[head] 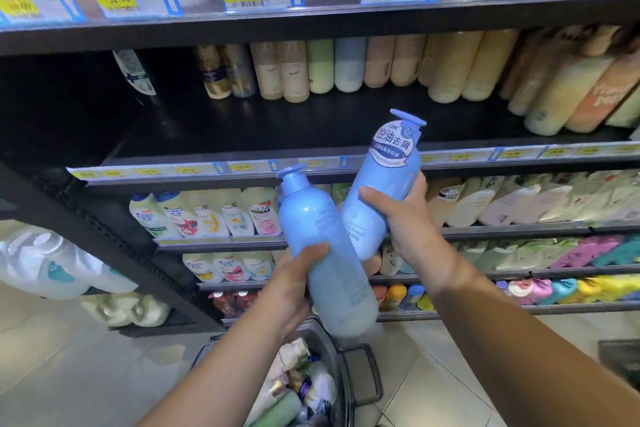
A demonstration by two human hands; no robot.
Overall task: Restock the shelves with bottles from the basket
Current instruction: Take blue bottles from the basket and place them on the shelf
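Your left hand (294, 288) grips the plain blue bottle (322, 246) at centre frame, thumb across its front, fingers hidden behind. Its pump points upper left and its base lower right. Your right hand (412, 225) curls thumb and fingers round the labelled blue bottle (384, 184), pump pointing upper right, before the dark shelf (277, 128). The basket (346, 378) sits at bottom centre.

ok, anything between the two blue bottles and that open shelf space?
Nothing visible. The left bottle and right bottle are held before the shelf; its front is bare, stocked bottles stand along its back.
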